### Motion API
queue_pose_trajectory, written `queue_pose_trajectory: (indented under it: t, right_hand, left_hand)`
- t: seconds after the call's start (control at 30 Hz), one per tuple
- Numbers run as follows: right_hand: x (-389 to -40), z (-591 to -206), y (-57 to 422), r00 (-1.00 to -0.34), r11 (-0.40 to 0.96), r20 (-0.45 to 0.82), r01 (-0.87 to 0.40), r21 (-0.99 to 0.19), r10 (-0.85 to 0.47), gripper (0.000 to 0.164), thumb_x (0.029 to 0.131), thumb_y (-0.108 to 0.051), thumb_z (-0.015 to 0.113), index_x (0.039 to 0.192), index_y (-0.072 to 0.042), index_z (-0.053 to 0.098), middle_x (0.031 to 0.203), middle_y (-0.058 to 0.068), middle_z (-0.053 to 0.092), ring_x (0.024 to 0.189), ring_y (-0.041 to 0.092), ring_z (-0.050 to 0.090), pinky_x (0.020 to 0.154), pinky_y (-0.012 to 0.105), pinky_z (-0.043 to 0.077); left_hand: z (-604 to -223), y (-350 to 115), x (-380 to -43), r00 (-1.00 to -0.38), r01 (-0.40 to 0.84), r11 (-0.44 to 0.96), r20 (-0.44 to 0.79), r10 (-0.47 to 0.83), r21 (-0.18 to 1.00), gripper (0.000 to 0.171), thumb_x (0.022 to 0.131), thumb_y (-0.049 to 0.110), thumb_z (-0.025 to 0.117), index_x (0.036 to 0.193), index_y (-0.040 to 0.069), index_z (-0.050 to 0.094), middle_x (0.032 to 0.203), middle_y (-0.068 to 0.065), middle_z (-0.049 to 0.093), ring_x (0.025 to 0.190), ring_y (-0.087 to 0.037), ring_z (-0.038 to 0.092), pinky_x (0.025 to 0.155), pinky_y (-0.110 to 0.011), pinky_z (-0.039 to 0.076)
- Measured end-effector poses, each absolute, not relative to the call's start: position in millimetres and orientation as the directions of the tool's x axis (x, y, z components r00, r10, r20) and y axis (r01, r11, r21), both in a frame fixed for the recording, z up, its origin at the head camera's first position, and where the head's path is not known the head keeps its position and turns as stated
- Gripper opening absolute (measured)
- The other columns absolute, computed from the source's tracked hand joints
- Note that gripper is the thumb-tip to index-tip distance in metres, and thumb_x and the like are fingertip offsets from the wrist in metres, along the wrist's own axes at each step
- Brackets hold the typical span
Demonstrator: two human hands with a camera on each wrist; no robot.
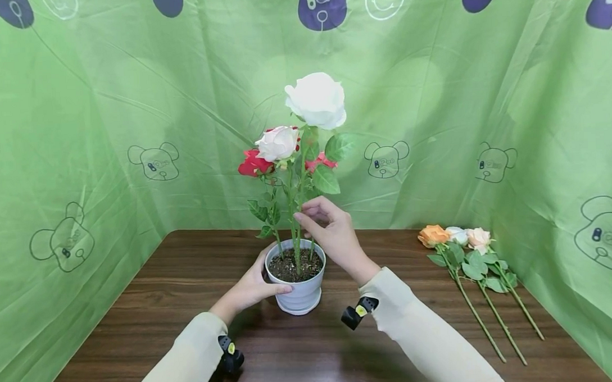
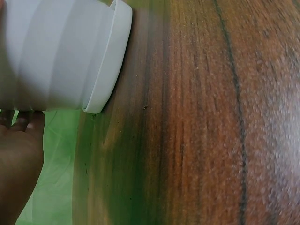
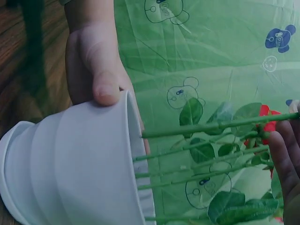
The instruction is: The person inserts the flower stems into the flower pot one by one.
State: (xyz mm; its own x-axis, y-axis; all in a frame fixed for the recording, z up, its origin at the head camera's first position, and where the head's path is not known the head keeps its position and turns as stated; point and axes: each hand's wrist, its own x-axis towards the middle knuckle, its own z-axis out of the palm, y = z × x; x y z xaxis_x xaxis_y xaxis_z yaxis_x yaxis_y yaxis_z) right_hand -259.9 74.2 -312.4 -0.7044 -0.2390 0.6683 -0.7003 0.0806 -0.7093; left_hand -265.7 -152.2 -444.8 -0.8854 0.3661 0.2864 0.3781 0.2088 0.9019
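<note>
A white flower pot (image 1: 301, 292) with dark soil stands on its saucer. My left hand (image 1: 251, 283) grips it from the left, thumb near the front rim and fingers round the far side. Above the soil, my right hand (image 1: 338, 235) pinches the green stem (image 3: 197, 129) of a tall white rose (image 1: 317, 100) between thumb and fingers. That stem goes down into the pot, beside several other stems. A smaller pale pink rose (image 1: 278, 143) and red roses (image 1: 254, 163) stand lower behind the white one, partly hidden by petals and leaves.
On the right of the brown wooden table (image 1: 178, 308) lie three loose roses: an orange rose (image 1: 433, 235), a bluish-white rose (image 1: 457, 235) and a peach rose (image 1: 478, 239). Their stems point toward the front right. Green cloth (image 1: 207, 104) hangs round the back and sides.
</note>
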Motion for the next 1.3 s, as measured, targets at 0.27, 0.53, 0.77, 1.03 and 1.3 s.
queue_pose_trajectory:
  t: [0.27, 0.53, 0.77, 1.03, 1.3]
  right_hand:
    - [-263, -316, 56, -0.729, 0.177, 0.628, -0.680, -0.712, -0.272, 0.016, 0.096, -0.028, 0.070, 0.108, -0.018, 0.066, 0.098, -0.001, 0.073, 0.081, 0.028, 0.071, 0.066, 0.034, 0.060]
    - [-270, -328, 47, -0.715, 0.241, 0.647, -0.699, -0.673, -0.264, 0.016, 0.096, -0.028, 0.070, 0.109, -0.019, 0.067, 0.099, -0.003, 0.074, 0.083, 0.009, 0.069, 0.067, 0.028, 0.058]
    - [-273, -334, 40, -0.702, 0.238, 0.663, -0.712, -0.660, -0.261, 0.017, 0.097, -0.028, 0.069, 0.109, -0.017, 0.067, 0.096, -0.007, 0.072, 0.083, 0.007, 0.067, 0.070, 0.028, 0.057]
    - [-275, -340, 32, -0.719, 0.318, 0.640, -0.695, -0.645, -0.272, 0.022, 0.093, -0.022, 0.074, 0.110, -0.008, 0.069, 0.091, -0.004, 0.073, 0.080, 0.006, 0.066, 0.067, 0.024, 0.056]
    - [-276, -350, 31, -0.767, 0.402, 0.574, -0.640, -0.655, -0.287, 0.013, 0.092, -0.026, 0.075, 0.098, -0.015, 0.073, 0.088, -0.008, 0.073, 0.081, 0.003, 0.067, 0.069, 0.024, 0.055]
  left_hand:
    - [-444, -152, -265, -0.892, 0.361, 0.219, 0.267, 0.365, 0.907, 0.111, 0.075, 0.017, 0.090, 0.160, 0.016, 0.017, 0.156, -0.012, 0.035, 0.140, -0.030, 0.035, 0.115, -0.050, 0.023]
    - [-444, -152, -265, -0.888, 0.359, 0.202, 0.267, 0.375, 0.911, 0.110, 0.076, 0.016, 0.089, 0.159, 0.015, 0.017, 0.157, -0.015, 0.031, 0.141, -0.031, 0.034, 0.115, -0.051, 0.022]
    - [-444, -153, -265, -0.881, 0.374, 0.196, 0.281, 0.382, 0.907, 0.109, 0.076, 0.015, 0.088, 0.159, 0.015, 0.017, 0.157, -0.015, 0.033, 0.140, -0.032, 0.035, 0.114, -0.051, 0.024]
    - [-444, -153, -265, -0.874, 0.376, 0.184, 0.281, 0.397, 0.908, 0.110, 0.078, 0.016, 0.087, 0.160, 0.014, 0.013, 0.158, -0.015, 0.029, 0.141, -0.032, 0.033, 0.114, -0.050, 0.023]
    - [-444, -153, -264, -0.886, 0.348, 0.189, 0.256, 0.385, 0.918, 0.109, 0.079, 0.016, 0.087, 0.160, 0.016, 0.014, 0.158, -0.013, 0.029, 0.142, -0.030, 0.031, 0.115, -0.048, 0.023]
